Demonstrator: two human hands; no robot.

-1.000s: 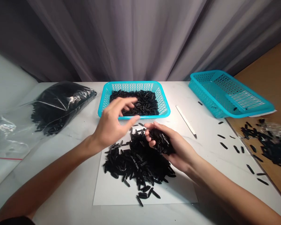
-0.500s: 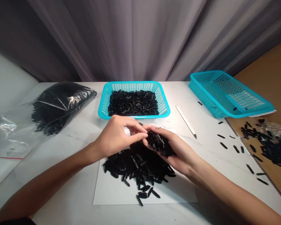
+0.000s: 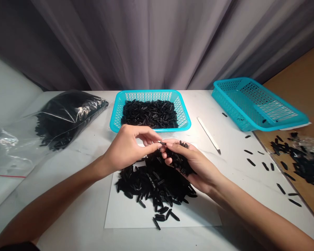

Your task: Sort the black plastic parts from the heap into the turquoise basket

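My left hand (image 3: 128,146) pinches one small black elongated piece (image 3: 162,143) between thumb and forefinger. My right hand (image 3: 193,167) is cupped around a handful of similar black pieces (image 3: 179,160), and its fingertips nearly meet the left fingers. Under both hands lies a heap of black pieces (image 3: 157,184) on a white sheet (image 3: 128,214), partly hidden by my hands. Just beyond them stands a turquoise perforated plastic basket (image 3: 149,94) holding a layer of black pieces (image 3: 149,114).
To the left lies a clear plastic bag (image 3: 68,115) of black pieces. A second turquoise basket (image 3: 259,104) sits tilted at right, above a cardboard sheet (image 3: 303,90) with loose pieces. A white metal-tipped strip (image 3: 208,135) lies on the white table (image 3: 230,167).
My hands have come together over the heap. The left hand has moved from above the basket's front rim and now pinches a single piece. The right hand still cups its handful.
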